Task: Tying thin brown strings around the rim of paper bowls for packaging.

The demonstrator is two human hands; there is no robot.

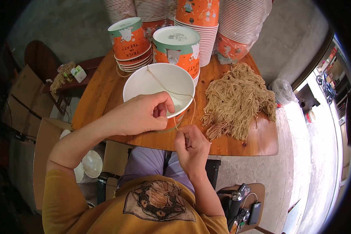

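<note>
Gripping the near rim of the white paper bucket point(152, 84) at centre frame, my left hand point(142, 115) has its fingers curled tight over the edge. My right hand point(191, 146), just below it, pinches the tan cord point(171, 91) that runs across the bucket's mouth. A heap of cut cords point(238, 99) lies right of it on the wooden table point(101, 89), with stacked orange buckets point(130, 39) behind.

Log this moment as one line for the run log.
left hand: grips rim of white paper bucket | right hand: pinches string below rim | string crosses bucket mouth | string pile right on table
</note>
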